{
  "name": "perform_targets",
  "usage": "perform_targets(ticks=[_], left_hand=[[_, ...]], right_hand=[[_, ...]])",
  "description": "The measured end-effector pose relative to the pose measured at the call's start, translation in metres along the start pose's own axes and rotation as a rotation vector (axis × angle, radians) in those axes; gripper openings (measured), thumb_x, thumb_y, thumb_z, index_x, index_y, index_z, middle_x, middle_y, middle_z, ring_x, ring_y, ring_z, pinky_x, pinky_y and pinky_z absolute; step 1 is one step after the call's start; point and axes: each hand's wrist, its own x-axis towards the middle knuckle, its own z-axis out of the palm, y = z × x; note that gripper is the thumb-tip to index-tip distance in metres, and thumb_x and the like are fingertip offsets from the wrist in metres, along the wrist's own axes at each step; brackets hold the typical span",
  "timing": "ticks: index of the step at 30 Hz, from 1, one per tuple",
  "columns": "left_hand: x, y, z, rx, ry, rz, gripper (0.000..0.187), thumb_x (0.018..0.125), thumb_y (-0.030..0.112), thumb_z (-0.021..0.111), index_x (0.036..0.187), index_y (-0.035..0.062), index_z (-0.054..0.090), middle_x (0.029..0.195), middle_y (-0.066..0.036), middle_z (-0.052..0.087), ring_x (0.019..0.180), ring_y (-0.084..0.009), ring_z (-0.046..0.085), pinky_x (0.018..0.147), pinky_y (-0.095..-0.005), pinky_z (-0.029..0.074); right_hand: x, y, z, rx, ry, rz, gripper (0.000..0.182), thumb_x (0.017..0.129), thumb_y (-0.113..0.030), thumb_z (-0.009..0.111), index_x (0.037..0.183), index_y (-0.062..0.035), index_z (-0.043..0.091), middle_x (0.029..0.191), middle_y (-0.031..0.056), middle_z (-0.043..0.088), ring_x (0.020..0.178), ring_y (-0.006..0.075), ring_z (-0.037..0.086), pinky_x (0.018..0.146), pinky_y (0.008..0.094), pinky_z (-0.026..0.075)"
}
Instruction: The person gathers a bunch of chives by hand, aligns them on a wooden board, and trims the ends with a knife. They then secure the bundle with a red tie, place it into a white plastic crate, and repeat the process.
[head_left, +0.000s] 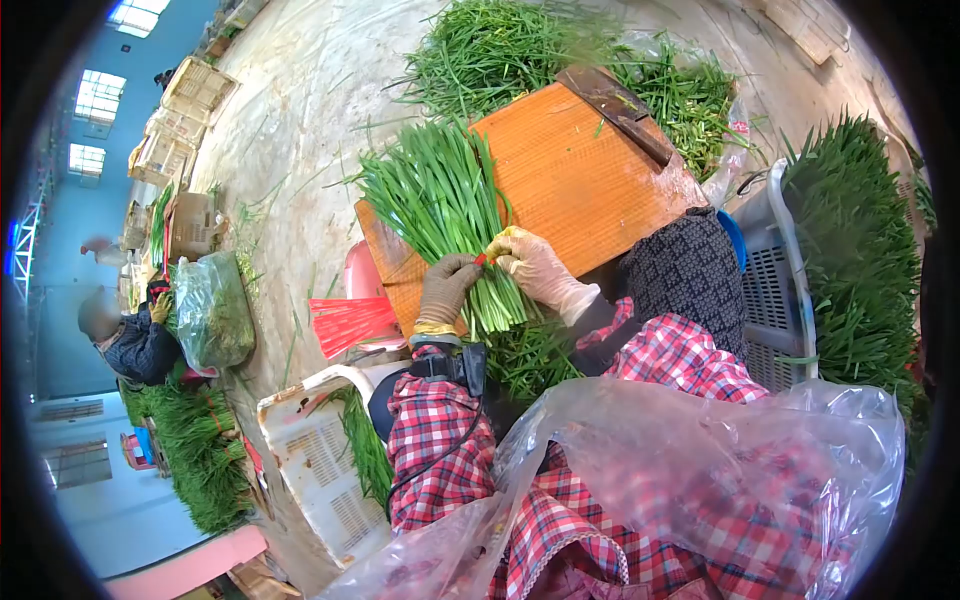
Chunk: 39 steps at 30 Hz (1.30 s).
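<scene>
A bundle of garlic chives (430, 195) lies on the left side of an orange wooden board (575, 190), pale stems toward me. My left hand (446, 290), in a grey-brown glove, is closed at the bundle's near left side, fingertips on a short red tie (481, 259). From the right, my right hand (540, 268), in a pale glove with yellow fingertips, pinches the same tie. The two hands nearly meet on top of the stems. How far the tie runs round the bundle is hidden.
Red strips (352, 322) lie on a pink stool left of the board. A dark metal blade (620, 112) rests at its far edge, before loose chive piles (500, 55). A grey crate (780, 280) stands right, a white crate (325, 470) left. Another person (135, 335) sits far left.
</scene>
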Motion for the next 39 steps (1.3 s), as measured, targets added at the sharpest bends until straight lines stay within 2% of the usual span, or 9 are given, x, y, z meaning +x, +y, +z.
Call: perform_targets(ticks=[4,8,11,16,20,24,28,34,39], left_hand=[[0.008,0.003,-0.001,0.091,-0.05,-0.04,0.013,0.08,0.02,0.072,0.085,0.0073,0.068,0.065,0.006,0.055,0.052,-0.0043,0.043,0.046,-0.0202,0.031],[0.016,0.009,-0.002,0.16,-0.096,-0.124,0.01,0.079,0.01,0.067,0.086,0.0023,0.068,0.07,0.0,0.06,0.062,-0.0078,0.053,0.055,-0.023,0.044],[0.016,0.014,-0.002,0.196,-0.118,-0.133,0.01,0.078,0.01,0.067,0.084,0.0019,0.067,0.07,0.0,0.06,0.063,-0.0086,0.053,0.055,-0.0235,0.044],[0.01,0.014,0.004,0.328,-0.074,0.018,0.01,0.082,0.013,0.066,0.085,0.0038,0.066,0.068,0.002,0.058,0.059,-0.0062,0.049,0.051,-0.0212,0.039],[-0.003,0.028,0.004,0.145,0.012,0.004,0.03,0.076,0.01,0.067,0.104,0.0009,0.06,0.09,-0.008,0.062,0.068,-0.0154,0.057,0.063,-0.03,0.048],[-0.021,0.059,0.014,0.898,0.161,0.357,0.035,0.073,0.024,0.07,0.098,0.0017,0.059,0.093,-0.016,0.056,0.078,-0.033,0.061,0.07,-0.0417,0.051],[-0.023,0.09,0.05,1.352,0.032,0.03,0.04,0.077,0.04,0.062,0.093,0.0032,0.066,0.101,-0.016,0.058,0.091,-0.0347,0.063,0.074,-0.0465,0.051],[-0.013,0.045,0.028,0.864,0.087,0.282,0.021,0.078,0.022,0.063,0.074,0.0015,0.065,0.082,-0.014,0.056,0.076,-0.0302,0.059,0.068,-0.0398,0.046],[-0.004,-0.008,0.01,0.145,0.148,0.123,0.012,0.074,0.01,0.062,0.072,-0.0014,0.061,0.073,-0.006,0.051,0.07,-0.0175,0.052,0.065,-0.03,0.041]], right_hand=[[-0.003,0.009,0.007,0.266,-0.021,0.205,0.016,0.083,-0.003,0.057,0.099,-0.0028,0.06,0.091,0.0111,0.061,0.088,0.0229,0.059,0.082,0.0324,0.047],[-0.005,0.027,0.021,0.457,0.048,0.341,0.021,0.083,-0.002,0.057,0.104,-0.0034,0.058,0.091,0.0078,0.062,0.089,0.0155,0.058,0.082,0.029,0.046],[-0.003,0.033,0.026,0.495,-0.059,0.306,0.023,0.083,-0.003,0.058,0.106,-0.0041,0.057,0.091,0.0078,0.063,0.086,0.0157,0.059,0.081,0.0302,0.047],[-0.006,0.018,0.024,0.309,0.074,0.381,0.013,0.083,-0.012,0.063,0.092,-0.002,0.065,0.083,0.0077,0.065,0.08,0.0142,0.059,0.075,0.0299,0.047],[-0.006,0.023,0.025,0.397,0.149,0.467,0.014,0.083,-0.014,0.064,0.089,-0.0018,0.067,0.08,0.0073,0.066,0.075,0.015,0.06,0.073,0.0302,0.048],[-0.006,0.033,0.027,0.527,0.099,0.527,0.014,0.087,-0.012,0.062,0.093,-0.001,0.067,0.083,0.0015,0.065,0.078,0.0103,0.057,0.074,0.0262,0.046],[-0.005,0.033,0.027,0.448,0.103,0.497,0.013,0.088,-0.011,0.061,0.093,-0.001,0.067,0.086,0.001,0.066,0.08,0.0094,0.058,0.075,0.0256,0.046],[-0.003,0.033,0.027,0.481,0.124,0.513,0.013,0.086,-0.012,0.063,0.091,-0.001,0.068,0.081,0.0037,0.067,0.075,0.0099,0.06,0.071,0.026,0.048],[0.002,0.02,0.027,0.524,0.228,0.584,0.014,0.083,-0.012,0.064,0.084,0.0005,0.069,0.071,0.0086,0.067,0.066,0.0114,0.063,0.064,0.028,0.05]])
